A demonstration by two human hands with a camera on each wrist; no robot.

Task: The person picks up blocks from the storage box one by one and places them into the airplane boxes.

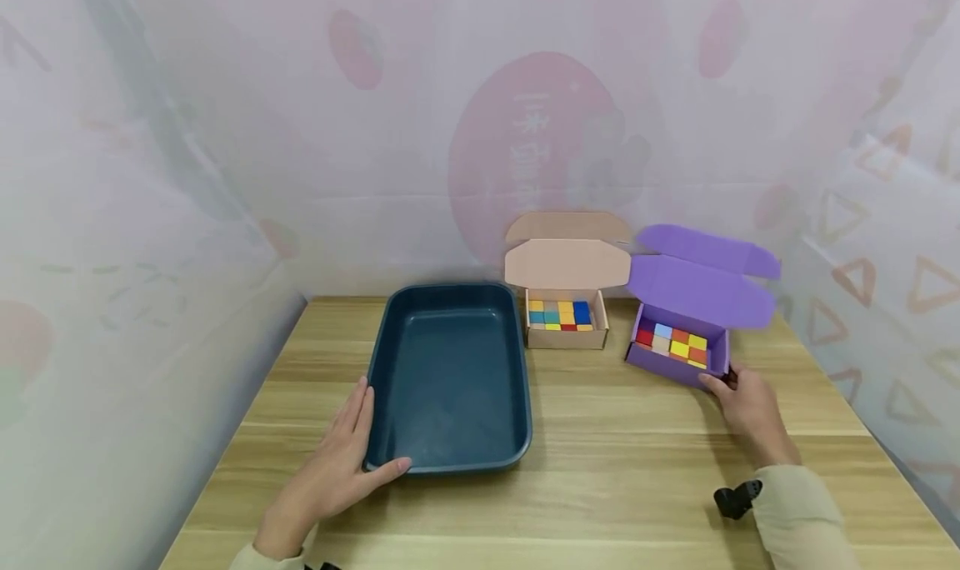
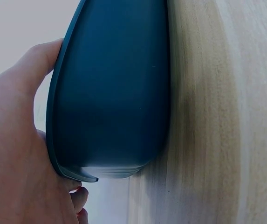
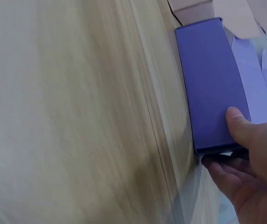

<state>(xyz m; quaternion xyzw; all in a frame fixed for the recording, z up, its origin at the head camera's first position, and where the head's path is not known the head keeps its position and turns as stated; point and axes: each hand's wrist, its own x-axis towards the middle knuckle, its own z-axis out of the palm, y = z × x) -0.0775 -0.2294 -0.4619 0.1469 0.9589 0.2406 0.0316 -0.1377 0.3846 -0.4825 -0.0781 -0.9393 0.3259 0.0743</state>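
A dark blue-green tray stands on the table. My left hand lies at its near left corner, the straight fingers along the left rim and the thumb on the front rim. In the left wrist view, the palm rests against the tray's outer edge. To the right is an open purple cardboard box holding several coloured blocks. My right hand grips its near right corner. The right wrist view has the thumb on the box's front wall, with the fingers at its side, partly hidden.
Between tray and purple box stands an open tan cardboard box, also with several coloured blocks inside. Both lids stand up at the back, close to a printed curtain. Everything stands on a wood-grain table.
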